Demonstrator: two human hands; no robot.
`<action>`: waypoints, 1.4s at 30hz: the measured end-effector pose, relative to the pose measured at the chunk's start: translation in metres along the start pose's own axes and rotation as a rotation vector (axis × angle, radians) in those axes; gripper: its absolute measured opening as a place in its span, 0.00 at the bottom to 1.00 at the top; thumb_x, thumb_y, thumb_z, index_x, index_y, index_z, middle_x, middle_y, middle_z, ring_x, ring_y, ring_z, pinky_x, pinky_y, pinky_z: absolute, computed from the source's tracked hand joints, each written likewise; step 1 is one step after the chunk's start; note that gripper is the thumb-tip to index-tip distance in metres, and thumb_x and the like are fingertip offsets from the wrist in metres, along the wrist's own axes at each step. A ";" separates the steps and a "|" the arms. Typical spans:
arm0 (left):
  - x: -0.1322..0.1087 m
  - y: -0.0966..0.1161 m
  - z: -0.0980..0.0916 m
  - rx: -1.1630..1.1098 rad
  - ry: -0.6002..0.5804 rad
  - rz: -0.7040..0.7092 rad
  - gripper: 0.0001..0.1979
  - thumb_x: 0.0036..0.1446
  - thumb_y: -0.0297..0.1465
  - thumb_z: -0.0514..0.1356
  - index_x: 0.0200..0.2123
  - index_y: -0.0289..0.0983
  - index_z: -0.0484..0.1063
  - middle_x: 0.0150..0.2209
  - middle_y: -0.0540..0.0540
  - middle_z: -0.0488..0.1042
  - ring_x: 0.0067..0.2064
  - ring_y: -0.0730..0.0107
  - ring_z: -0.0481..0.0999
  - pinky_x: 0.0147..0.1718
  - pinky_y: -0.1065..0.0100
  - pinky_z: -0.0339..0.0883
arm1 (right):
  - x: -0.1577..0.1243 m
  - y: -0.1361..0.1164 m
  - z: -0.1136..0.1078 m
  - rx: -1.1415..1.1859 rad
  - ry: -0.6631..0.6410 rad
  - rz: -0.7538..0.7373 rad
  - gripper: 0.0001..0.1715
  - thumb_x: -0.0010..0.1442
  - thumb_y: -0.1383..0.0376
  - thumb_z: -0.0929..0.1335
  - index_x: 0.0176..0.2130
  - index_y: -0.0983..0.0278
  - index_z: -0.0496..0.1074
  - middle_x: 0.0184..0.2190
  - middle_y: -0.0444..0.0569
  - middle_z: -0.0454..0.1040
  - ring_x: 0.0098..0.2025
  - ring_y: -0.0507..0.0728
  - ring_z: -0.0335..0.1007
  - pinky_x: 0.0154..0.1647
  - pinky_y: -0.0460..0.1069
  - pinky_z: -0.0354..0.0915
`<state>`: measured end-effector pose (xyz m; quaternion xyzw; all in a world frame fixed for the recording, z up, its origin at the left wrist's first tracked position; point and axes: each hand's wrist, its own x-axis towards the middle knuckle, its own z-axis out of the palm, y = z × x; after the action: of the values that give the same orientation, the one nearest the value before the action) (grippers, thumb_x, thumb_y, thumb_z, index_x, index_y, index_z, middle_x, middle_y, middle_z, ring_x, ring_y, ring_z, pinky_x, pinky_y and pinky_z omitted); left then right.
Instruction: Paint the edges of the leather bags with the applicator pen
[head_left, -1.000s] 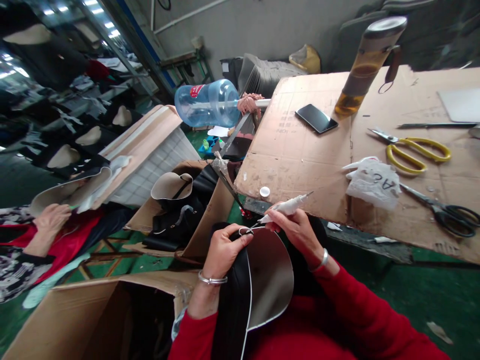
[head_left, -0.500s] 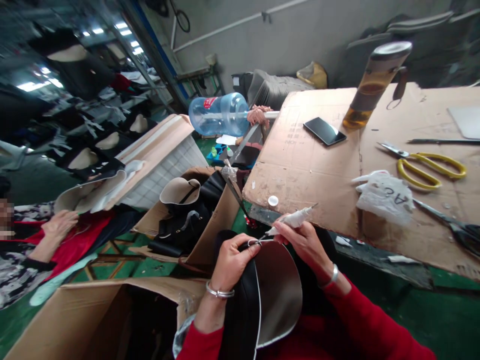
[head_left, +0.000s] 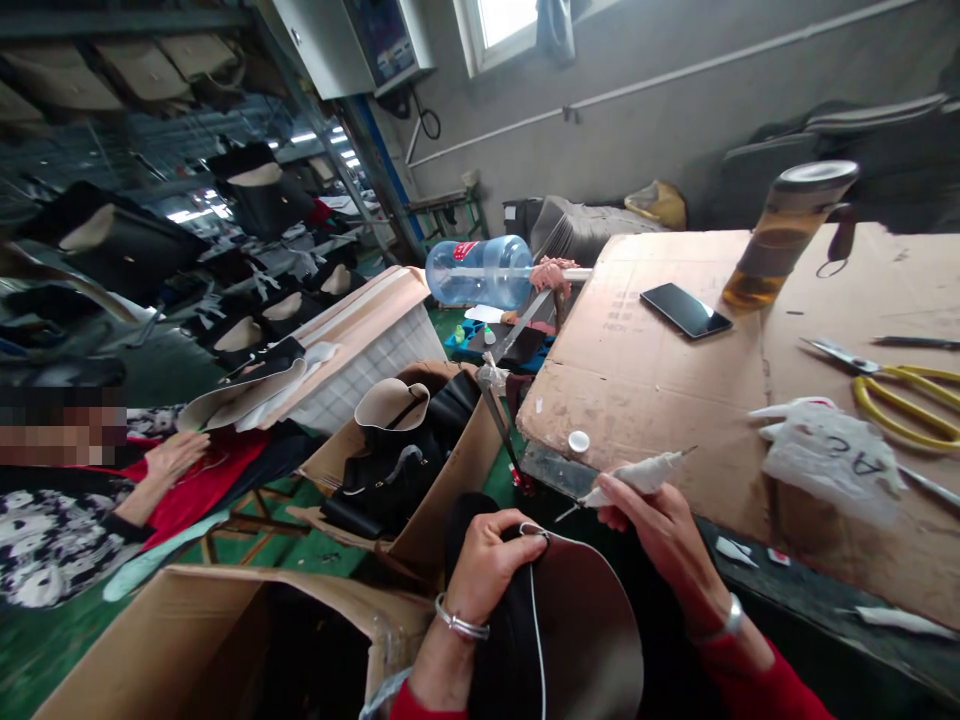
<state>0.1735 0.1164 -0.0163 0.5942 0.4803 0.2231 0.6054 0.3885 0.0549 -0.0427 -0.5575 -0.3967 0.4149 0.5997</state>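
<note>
In the lower middle, my left hand (head_left: pixel 495 565) pinches the upper edge of a black bag piece (head_left: pixel 499 650) between thumb and fingers. A white line runs along its edge, and its grey-brown inner face (head_left: pixel 589 620) faces right. My right hand (head_left: pixel 660 525) is closed around a white-wrapped pointed tool (head_left: pixel 645 473) with a thin metal tip at each end. The lower tip points down left toward the bag edge and stands apart from it. Close to the tool, a white round cap (head_left: pixel 578 441) lies on the table corner.
The cardboard-covered table (head_left: pixel 600 370) holds a phone (head_left: pixel 685 310), a tea bottle (head_left: pixel 787 235), yellow-handled scissors (head_left: pixel 907 395) and a crumpled plastic bag (head_left: pixel 829 455). Cardboard boxes (head_left: pixel 457 455) (head_left: pixel 172 640) stand left of me. A co-worker's hand (head_left: pixel 176 455) holds a similar piece at far left.
My right hand has drawn the pointed tool away from the bag edge, up and right. My left hand keeps its pinch. The whole view has shifted, so the surroundings sit lower and farther right.
</note>
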 end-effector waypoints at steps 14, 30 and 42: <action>0.007 -0.007 -0.007 0.192 0.011 -0.018 0.14 0.52 0.40 0.68 0.27 0.34 0.80 0.26 0.48 0.77 0.30 0.67 0.72 0.30 0.70 0.60 | 0.008 0.002 -0.017 -0.082 0.398 -0.274 0.16 0.66 0.53 0.71 0.43 0.63 0.77 0.37 0.49 0.78 0.35 0.58 0.78 0.35 0.50 0.73; 0.017 -0.018 -0.027 -0.139 0.005 -0.035 0.10 0.47 0.35 0.71 0.26 0.33 0.79 0.26 0.49 0.72 0.30 0.72 0.68 0.32 0.72 0.60 | 0.023 0.008 -0.022 -0.559 0.164 -0.509 0.11 0.67 0.59 0.71 0.48 0.58 0.78 0.44 0.48 0.81 0.44 0.59 0.76 0.47 0.52 0.70; 0.020 -0.022 -0.030 -0.179 -0.032 -0.083 0.14 0.45 0.37 0.74 0.30 0.33 0.80 0.29 0.48 0.75 0.31 0.71 0.71 0.32 0.72 0.61 | 0.025 0.008 -0.025 -0.295 0.333 -0.306 0.18 0.65 0.52 0.71 0.44 0.65 0.78 0.33 0.48 0.79 0.31 0.56 0.75 0.29 0.48 0.67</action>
<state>0.1505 0.1443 -0.0387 0.5207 0.4730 0.2304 0.6724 0.4201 0.0697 -0.0515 -0.6329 -0.4286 0.1596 0.6247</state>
